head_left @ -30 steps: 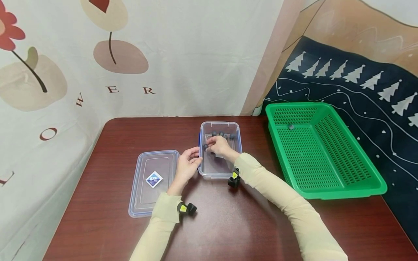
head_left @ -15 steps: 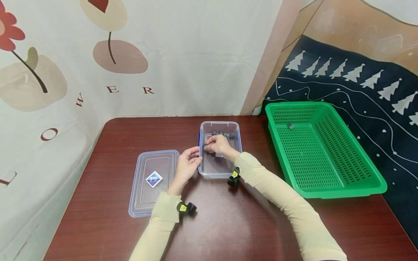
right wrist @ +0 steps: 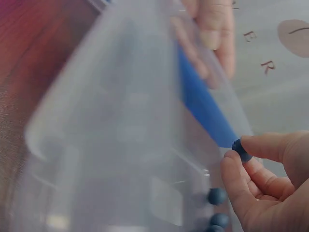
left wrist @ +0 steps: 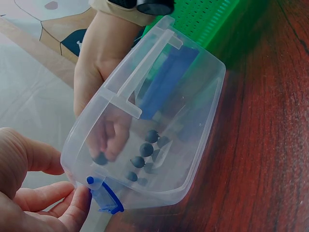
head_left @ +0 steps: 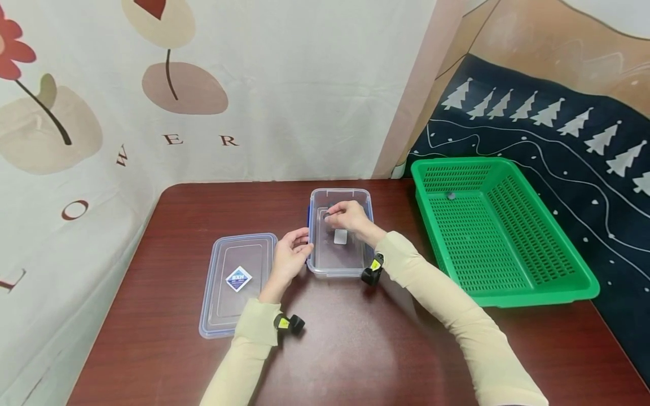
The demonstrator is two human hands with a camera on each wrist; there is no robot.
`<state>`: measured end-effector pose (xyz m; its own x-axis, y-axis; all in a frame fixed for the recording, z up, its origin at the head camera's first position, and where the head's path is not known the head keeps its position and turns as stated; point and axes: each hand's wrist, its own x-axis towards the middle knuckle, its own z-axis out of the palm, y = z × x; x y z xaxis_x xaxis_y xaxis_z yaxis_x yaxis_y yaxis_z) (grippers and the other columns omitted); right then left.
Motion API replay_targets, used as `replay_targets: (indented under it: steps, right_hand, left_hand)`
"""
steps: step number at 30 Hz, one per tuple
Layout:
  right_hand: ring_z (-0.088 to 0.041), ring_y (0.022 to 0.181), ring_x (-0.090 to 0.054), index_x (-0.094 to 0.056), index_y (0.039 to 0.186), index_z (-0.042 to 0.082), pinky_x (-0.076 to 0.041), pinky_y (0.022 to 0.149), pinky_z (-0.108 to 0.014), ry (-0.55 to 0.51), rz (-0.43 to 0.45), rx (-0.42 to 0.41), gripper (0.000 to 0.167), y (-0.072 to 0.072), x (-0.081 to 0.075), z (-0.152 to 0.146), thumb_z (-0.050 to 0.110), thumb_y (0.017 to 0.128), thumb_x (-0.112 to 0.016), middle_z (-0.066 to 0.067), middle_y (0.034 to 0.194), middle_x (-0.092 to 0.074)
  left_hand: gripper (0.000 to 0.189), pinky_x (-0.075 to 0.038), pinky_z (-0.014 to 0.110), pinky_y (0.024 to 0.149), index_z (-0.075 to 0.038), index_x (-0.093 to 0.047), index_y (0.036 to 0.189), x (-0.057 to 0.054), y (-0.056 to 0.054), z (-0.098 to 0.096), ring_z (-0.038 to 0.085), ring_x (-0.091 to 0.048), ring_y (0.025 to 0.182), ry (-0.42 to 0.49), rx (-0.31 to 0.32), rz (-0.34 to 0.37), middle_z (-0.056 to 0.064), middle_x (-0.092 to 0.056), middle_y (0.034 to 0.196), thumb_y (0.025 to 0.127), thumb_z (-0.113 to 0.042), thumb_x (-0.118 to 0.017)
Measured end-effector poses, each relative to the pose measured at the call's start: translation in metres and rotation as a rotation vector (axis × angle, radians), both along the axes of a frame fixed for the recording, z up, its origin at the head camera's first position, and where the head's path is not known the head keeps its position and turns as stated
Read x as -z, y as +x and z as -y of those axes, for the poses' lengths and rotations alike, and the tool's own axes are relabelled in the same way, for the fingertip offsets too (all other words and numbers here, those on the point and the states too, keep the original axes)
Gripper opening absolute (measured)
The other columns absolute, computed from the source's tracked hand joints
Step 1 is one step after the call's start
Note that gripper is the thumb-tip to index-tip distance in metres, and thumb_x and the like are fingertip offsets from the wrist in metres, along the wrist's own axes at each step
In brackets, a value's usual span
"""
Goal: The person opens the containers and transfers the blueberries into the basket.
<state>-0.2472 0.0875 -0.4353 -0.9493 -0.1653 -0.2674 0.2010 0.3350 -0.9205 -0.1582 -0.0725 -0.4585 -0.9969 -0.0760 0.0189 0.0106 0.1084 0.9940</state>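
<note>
In the head view my right hand (head_left: 349, 216) is over the clear plastic box (head_left: 339, 274). The right wrist view shows its thumb and forefinger pinching a dark blueberry (right wrist: 241, 151) beside the blue latch (right wrist: 205, 104). Several more blueberries (left wrist: 147, 150) lie in a row inside the box, seen through its wall in the left wrist view; from the head, my right hand mostly hides them. With fingers fairly straight, my left hand (head_left: 291, 255) touches the box's left side, near a blue clip (left wrist: 107, 198).
A green slotted basket (head_left: 508, 248) stands to the right, with one blueberry (head_left: 451, 196) at its back left. The box's clear lid (head_left: 236, 310), bearing a blue and white label, lies on the brown table (head_left: 355, 349) at the left. Printed cloths hang behind.
My right hand has pinched a blueberry at the box's left side and shifted back and a little to the right with it. The left hand stays at the box wall.
</note>
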Motion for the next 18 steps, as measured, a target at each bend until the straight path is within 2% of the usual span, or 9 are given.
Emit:
replay_targets:
  steps: [4,10,18]
  right_hand:
    - [-0.021,0.074,-0.067,-0.063,0.105,-0.011,-0.057,0.078,-0.035,-0.022,-0.028,0.001,0.025,-0.003,-0.009,-0.010,0.000,0.082,-0.067,-0.013,0.083,-0.067]
    - [-0.023,0.075,-0.067,-0.062,0.106,-0.012,-0.054,0.083,-0.041,-0.061,-0.053,0.035,0.027,-0.006,-0.026,-0.029,-0.001,0.082,-0.066,-0.006,0.076,-0.064]
    - [-0.037,0.100,-0.062,-0.061,0.112,-0.007,-0.052,0.088,-0.037,-0.014,-0.053,0.062,0.030,-0.008,-0.049,-0.059,0.008,0.087,-0.066,-0.020,0.100,-0.065]
  left_hand:
    - [0.037,-0.052,0.024,0.086,0.014,-0.055,0.118,0.000,0.000,0.000,0.038,-0.056,0.104,0.000,-0.002,0.009,0.030,-0.058,0.111,0.081,0.013,-0.058]
    - [0.037,-0.052,0.023,0.085,0.015,-0.055,0.117,0.000,0.000,0.000,0.038,-0.057,0.103,0.007,-0.004,0.004,0.031,-0.058,0.110,0.080,0.013,-0.058]
    - [0.037,-0.052,0.028,0.087,0.015,-0.055,0.118,0.001,-0.001,0.000,0.037,-0.057,0.102,0.001,-0.008,0.016,0.030,-0.059,0.110,0.081,0.013,-0.058]
